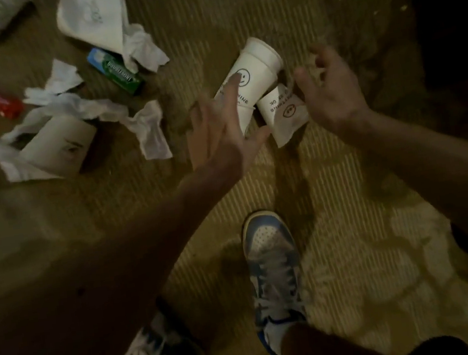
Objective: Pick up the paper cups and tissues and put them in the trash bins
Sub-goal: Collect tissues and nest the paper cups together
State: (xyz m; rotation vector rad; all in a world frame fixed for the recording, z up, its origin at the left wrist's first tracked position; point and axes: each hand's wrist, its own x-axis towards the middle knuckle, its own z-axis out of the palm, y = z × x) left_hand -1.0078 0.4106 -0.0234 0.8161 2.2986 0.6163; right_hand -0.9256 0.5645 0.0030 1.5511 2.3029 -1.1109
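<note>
Tan ribbed carpet (pixel 345 178), dimly lit. I log: smiley cup (pixel 257 62) on its side, upper centre; second cup (pixel 284 115) on its side just below and beside it. My left hand (pixel 218 135) is over the smiley cup, fingers straight and spread wide, gripping nothing; contact I cannot tell. My right hand (pixel 331 94) is just right of the second cup, fingers loosely curled, empty. Also a third cup (pixel 60 142) among crumpled tissues (pixel 150 131), centre left; green pack (pixel 119 73), upper left; sneaker (pixel 272 261), lower centre.

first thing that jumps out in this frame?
The left hand and right hand reach open toward white smiley-face paper cups lying on the carpet at centre. Crumpled tissues lie scattered to their left, and a blue-and-white sneaker stands below.
</note>
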